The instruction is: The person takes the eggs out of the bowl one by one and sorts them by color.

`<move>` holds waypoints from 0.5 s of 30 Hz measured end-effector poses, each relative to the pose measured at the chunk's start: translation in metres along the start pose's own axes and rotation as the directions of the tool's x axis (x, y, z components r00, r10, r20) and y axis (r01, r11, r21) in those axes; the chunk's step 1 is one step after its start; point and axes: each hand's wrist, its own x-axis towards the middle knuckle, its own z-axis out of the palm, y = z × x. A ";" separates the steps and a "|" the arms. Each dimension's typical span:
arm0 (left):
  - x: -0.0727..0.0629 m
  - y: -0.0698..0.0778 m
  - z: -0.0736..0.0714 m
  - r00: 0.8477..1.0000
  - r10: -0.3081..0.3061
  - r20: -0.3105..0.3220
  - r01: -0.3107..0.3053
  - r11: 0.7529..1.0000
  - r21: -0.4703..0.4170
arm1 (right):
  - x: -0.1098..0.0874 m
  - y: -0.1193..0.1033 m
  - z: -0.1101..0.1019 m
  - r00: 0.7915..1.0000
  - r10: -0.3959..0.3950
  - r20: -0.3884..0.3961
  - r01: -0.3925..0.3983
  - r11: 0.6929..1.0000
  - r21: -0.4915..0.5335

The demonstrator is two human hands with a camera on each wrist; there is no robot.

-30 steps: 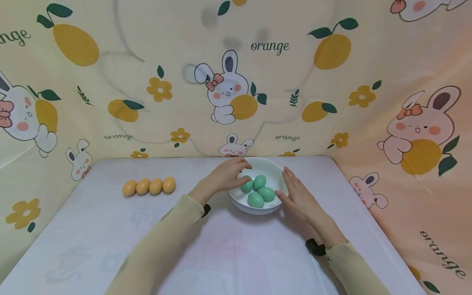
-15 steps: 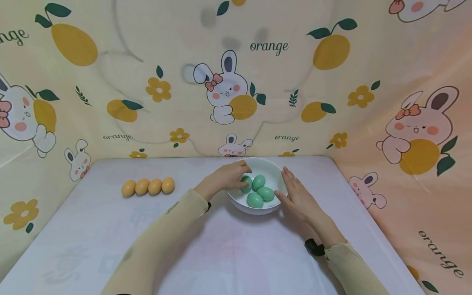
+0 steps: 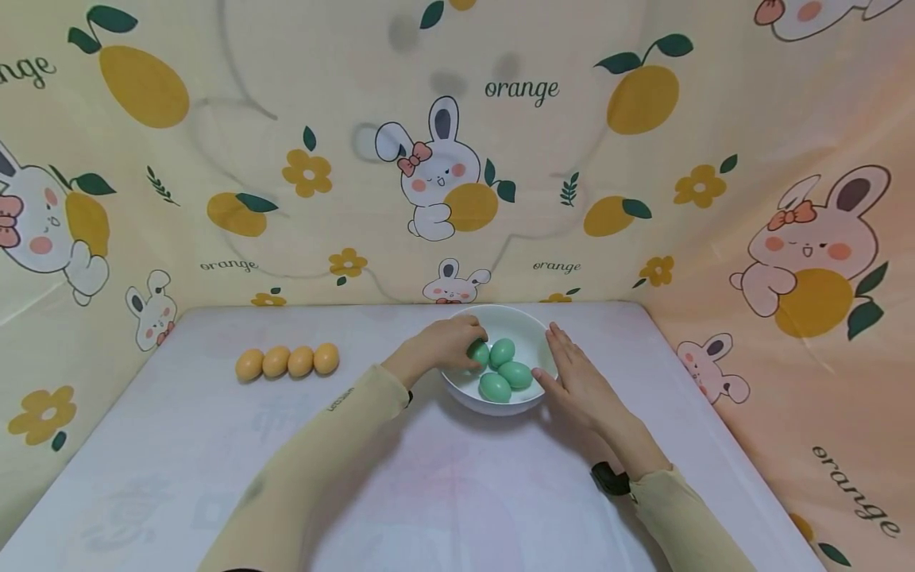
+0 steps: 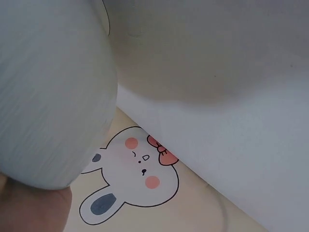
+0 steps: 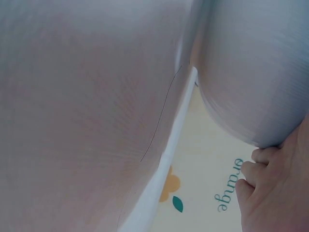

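A white bowl stands near the far side of the table with several green eggs inside. My left hand reaches over its left rim, thumb and fingers pinching the leftmost green egg, which is partly hidden by them. Against the bowl's right side lies my right hand, its fingers straight and the thumb at the rim. Close up, the left wrist view has the bowl's outer wall with part of the left hand below it. Fingers of the right hand touch the bowl wall in the right wrist view.
Several orange-brown eggs sit in a row on the left part of the white-covered table. A printed cloth with rabbits and oranges rises along the back and both sides.
Over the last second the left thumb and fingers have come together around the leftmost green egg, and the left forearm has shifted slightly right. The right hand stays at the bowl.
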 end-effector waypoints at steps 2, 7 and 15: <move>0.000 0.001 0.000 1.000 -0.003 0.000 0.003 1.000 -0.001 | 0.000 0.000 0.000 1.000 -0.001 -0.001 0.001 1.000 -0.001; 0.000 0.001 0.000 1.000 -0.007 0.001 0.007 1.000 -0.002 | 0.000 0.001 -0.001 1.000 -0.002 0.000 0.002 1.000 0.001; -0.001 0.000 0.001 1.000 -0.005 0.007 0.006 1.000 -0.011 | 0.000 0.000 -0.001 1.000 -0.004 -0.001 0.004 1.000 0.004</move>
